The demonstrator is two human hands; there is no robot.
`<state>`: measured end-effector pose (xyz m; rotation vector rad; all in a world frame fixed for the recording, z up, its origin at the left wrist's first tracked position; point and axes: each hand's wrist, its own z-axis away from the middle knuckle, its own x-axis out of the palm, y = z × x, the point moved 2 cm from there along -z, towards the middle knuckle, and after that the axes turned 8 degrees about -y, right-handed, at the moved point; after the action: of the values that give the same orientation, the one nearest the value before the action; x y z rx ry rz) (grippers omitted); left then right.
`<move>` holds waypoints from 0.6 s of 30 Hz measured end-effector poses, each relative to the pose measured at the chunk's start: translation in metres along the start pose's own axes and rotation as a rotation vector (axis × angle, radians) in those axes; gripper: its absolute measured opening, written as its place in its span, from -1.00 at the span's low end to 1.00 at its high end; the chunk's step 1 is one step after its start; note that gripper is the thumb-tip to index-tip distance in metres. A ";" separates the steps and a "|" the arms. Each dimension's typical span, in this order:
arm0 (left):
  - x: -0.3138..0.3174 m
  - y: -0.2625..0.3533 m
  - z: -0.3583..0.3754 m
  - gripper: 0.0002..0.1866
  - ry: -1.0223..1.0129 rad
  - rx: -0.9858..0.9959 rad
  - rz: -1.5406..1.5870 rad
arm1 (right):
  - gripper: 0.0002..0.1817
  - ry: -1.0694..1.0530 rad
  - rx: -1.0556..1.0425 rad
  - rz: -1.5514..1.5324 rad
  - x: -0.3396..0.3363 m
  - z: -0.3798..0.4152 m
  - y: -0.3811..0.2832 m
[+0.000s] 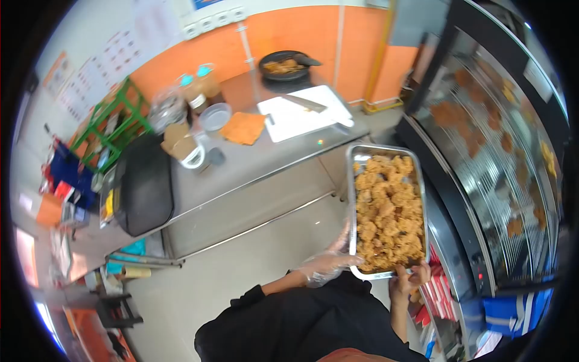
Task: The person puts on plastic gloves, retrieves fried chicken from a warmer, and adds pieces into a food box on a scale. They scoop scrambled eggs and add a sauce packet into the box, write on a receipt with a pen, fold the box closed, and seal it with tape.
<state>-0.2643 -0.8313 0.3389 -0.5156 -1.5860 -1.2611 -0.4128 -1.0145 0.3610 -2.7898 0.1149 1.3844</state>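
**Tray of fried chicken held beside the display case**

Here, far to my left, a green rack [114, 120] stands against the orange wall, with a dark bag [145, 187] slumped on the near end of the steel counter [253, 169]. Further along the counter sit two capped jars [199, 84], a small grey bowl [215, 116], an orange cloth [243, 128] and a white cutting board [301, 114] with a knife [304, 102] lying across it. Behind the board a black pan [284, 65] holds browned food.

My left hand [325, 265], in a clear plastic glove, is closed on the near left corner of a metal tray [353, 181]. The tray is heaped with fried chicken [389, 211] and is held in the air in front of me, above the floor, long side pointing away. My right hand [409, 279], bare, grips the near right edge of the same tray, thumb over the rim. Both hands are clamped on it, apart from each other.

Just to the right of the tray stands a glass display case [494, 151], with more fried pieces on its wire shelves.
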 end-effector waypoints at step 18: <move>0.044 -0.054 -0.011 -0.01 0.654 0.342 -0.320 | -0.61 -0.806 0.532 -1.643 0.112 -0.042 0.146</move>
<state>-0.3214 -0.8715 0.3519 0.3563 -1.2956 -1.1861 -0.3234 -1.1685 0.2990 -0.9248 -1.2170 1.3068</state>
